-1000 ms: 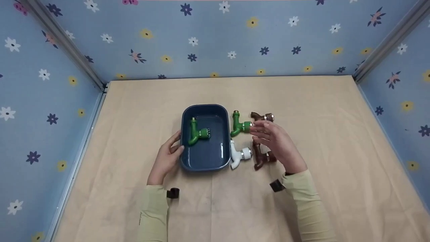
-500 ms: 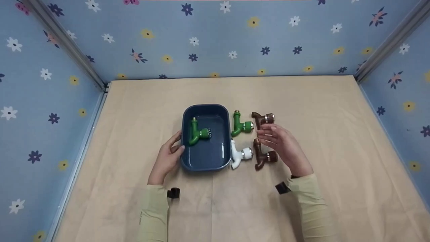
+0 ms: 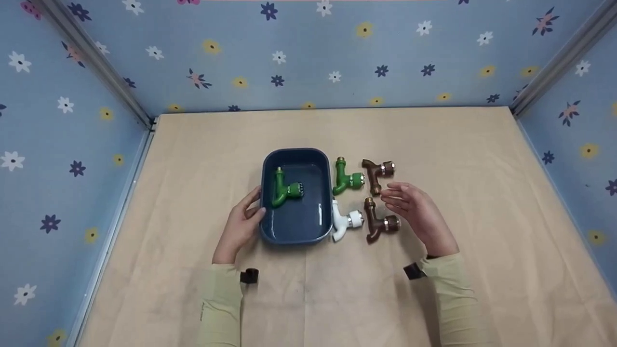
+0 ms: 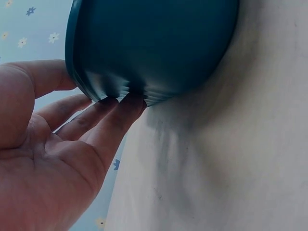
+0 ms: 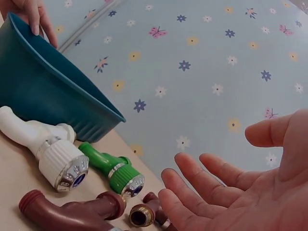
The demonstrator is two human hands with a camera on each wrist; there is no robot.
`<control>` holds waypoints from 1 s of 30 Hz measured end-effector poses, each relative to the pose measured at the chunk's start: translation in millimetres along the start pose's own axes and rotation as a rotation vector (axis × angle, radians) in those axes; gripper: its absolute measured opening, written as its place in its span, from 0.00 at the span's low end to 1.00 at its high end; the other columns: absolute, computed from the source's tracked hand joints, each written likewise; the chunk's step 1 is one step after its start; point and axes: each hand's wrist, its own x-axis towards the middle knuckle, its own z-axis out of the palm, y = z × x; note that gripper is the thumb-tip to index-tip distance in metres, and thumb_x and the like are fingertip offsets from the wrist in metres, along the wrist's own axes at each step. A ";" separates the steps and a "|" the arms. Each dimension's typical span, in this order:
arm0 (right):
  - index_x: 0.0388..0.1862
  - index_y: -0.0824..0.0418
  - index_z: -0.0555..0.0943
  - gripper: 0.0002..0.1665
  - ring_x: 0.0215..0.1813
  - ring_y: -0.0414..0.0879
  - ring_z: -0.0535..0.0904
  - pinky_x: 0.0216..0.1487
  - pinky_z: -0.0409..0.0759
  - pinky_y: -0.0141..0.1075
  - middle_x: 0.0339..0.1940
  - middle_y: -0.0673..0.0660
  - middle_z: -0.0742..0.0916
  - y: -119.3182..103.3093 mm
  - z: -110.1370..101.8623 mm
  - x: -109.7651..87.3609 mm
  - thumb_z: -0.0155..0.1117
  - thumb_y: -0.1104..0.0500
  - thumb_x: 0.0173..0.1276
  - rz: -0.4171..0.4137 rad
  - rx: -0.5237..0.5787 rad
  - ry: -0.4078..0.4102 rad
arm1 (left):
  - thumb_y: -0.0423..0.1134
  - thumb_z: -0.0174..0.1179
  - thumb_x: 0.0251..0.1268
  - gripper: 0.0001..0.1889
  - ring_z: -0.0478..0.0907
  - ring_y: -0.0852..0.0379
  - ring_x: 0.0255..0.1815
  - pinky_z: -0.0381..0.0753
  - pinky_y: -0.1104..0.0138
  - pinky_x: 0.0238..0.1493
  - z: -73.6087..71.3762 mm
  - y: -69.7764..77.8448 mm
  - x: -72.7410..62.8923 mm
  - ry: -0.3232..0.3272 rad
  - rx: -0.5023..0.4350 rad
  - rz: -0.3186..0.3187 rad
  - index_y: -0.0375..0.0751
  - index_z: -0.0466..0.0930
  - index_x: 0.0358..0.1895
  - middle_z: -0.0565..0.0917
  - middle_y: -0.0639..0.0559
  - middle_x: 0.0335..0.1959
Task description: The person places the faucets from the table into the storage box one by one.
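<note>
My left hand [image 3: 239, 225] holds the left side of a dark blue plastic basin [image 3: 295, 240]. In the left wrist view, its thumb is at the rim and its fingertips lie against the ribbed outer wall. A green tap [image 3: 279, 190] lies inside the basin. My right hand [image 3: 418, 212], fingers extended and holding nothing, hovers just right of two brown taps, one farther back [image 3: 373, 173] and one nearer [image 3: 373, 224]. Between these and the basin lie a second green tap [image 3: 343, 182] and a white tap [image 3: 342, 221].
A beige cloth [image 3: 217, 140] covers the table. Blue flowered panels [image 3: 308, 53] enclose its back and sides, with metal posts [image 3: 91, 62] at the corners. In the right wrist view, the white tap [image 5: 48, 149] lies close beside the basin wall [image 5: 43, 91].
My right hand has drawn back to the right and toward me, uncovering the two brown taps. The left hand, the basin and the taps have stayed in place.
</note>
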 end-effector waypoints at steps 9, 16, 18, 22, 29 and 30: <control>0.63 0.79 0.62 0.27 0.62 0.67 0.70 0.65 0.66 0.53 0.57 0.75 0.76 7.7 -12.6 -3.2 0.41 0.57 0.78 0.008 -0.020 0.046 | 0.25 0.51 0.69 0.30 0.68 0.34 0.62 0.69 0.53 0.62 -0.5 -10.0 3.8 0.018 0.005 0.023 0.33 0.55 0.73 0.61 0.31 0.69; 0.61 0.77 0.65 0.24 0.62 0.68 0.69 0.66 0.62 0.55 0.57 0.75 0.76 13.0 -18.5 -4.5 0.40 0.57 0.79 0.020 -0.024 0.068 | 0.23 0.51 0.69 0.30 0.67 0.34 0.63 0.66 0.53 0.64 0.2 -2.4 1.7 0.017 0.003 0.012 0.31 0.54 0.73 0.60 0.30 0.70; 0.59 0.75 0.67 0.22 0.63 0.69 0.69 0.67 0.61 0.55 0.57 0.76 0.76 14.0 -18.8 -4.8 0.40 0.58 0.79 0.018 -0.023 0.075 | 0.24 0.51 0.69 0.30 0.68 0.34 0.63 0.65 0.53 0.65 -0.7 -10.4 4.5 0.023 -0.002 0.023 0.33 0.55 0.73 0.60 0.31 0.70; 0.60 0.76 0.67 0.23 0.64 0.70 0.67 0.67 0.62 0.53 0.58 0.78 0.74 15.6 -19.6 -5.9 0.39 0.58 0.79 0.019 -0.053 0.076 | 0.25 0.52 0.69 0.30 0.69 0.37 0.63 0.65 0.54 0.65 -1.5 -24.3 9.4 0.042 0.004 0.032 0.37 0.57 0.73 0.62 0.34 0.70; 0.63 0.81 0.61 0.27 0.63 0.72 0.66 0.66 0.64 0.52 0.58 0.77 0.75 19.6 -22.7 -7.1 0.39 0.57 0.79 0.031 -0.086 0.090 | 0.25 0.52 0.69 0.30 0.70 0.39 0.62 0.68 0.55 0.63 -1.1 -27.8 10.9 0.044 0.011 0.028 0.38 0.57 0.73 0.64 0.36 0.69; 0.63 0.80 0.61 0.27 0.63 0.71 0.66 0.66 0.64 0.52 0.58 0.77 0.75 20.2 -23.2 -7.3 0.39 0.57 0.79 0.034 -0.093 0.091 | 0.25 0.52 0.69 0.30 0.70 0.39 0.62 0.68 0.56 0.63 -0.9 -27.7 10.8 0.044 0.011 0.025 0.38 0.58 0.73 0.64 0.36 0.69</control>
